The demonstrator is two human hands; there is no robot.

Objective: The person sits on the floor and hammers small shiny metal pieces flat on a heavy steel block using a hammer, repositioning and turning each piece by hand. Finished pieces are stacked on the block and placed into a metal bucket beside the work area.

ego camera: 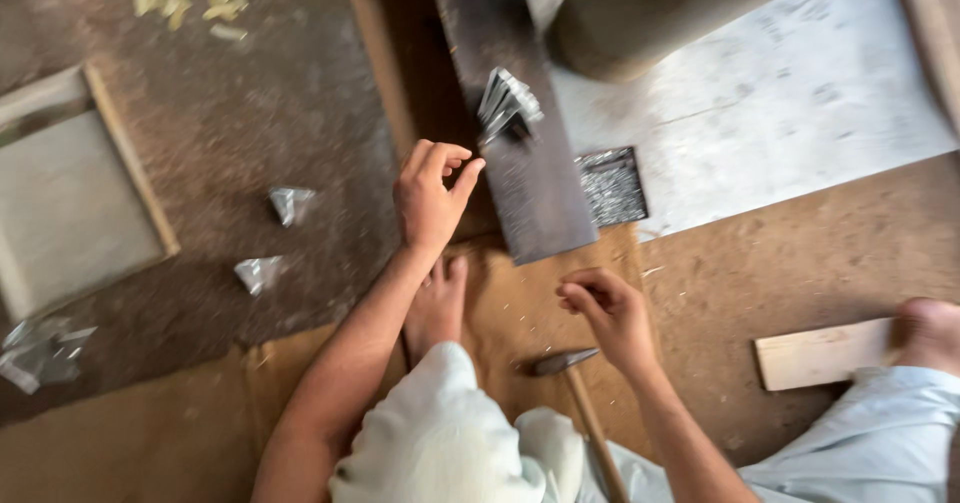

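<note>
My left hand (pixel 432 195) hovers with fingers curled beside a dark metal bar (pixel 520 163), holding nothing that I can see. A small stack of folded shiny metal pieces (pixel 507 103) rests on the bar just right of its fingertips. My right hand (pixel 612 313) is loosely curled over the brown mat (pixel 500 308), near the bar's lower end; whether it pinches something small is unclear. A hammer (pixel 575 388) lies on the mat just below that hand, untouched. A flat box of small nails (pixel 612 185) sits right of the bar.
A wooden-framed panel (pixel 70 203) lies at the left, with crumpled foil bits (pixel 290 203) on the dirt floor. A large drum (pixel 640 13) stands on a pale sheet (pixel 800 93) at the top. A pale wood block (pixel 820 353) lies by my right foot (pixel 930 333).
</note>
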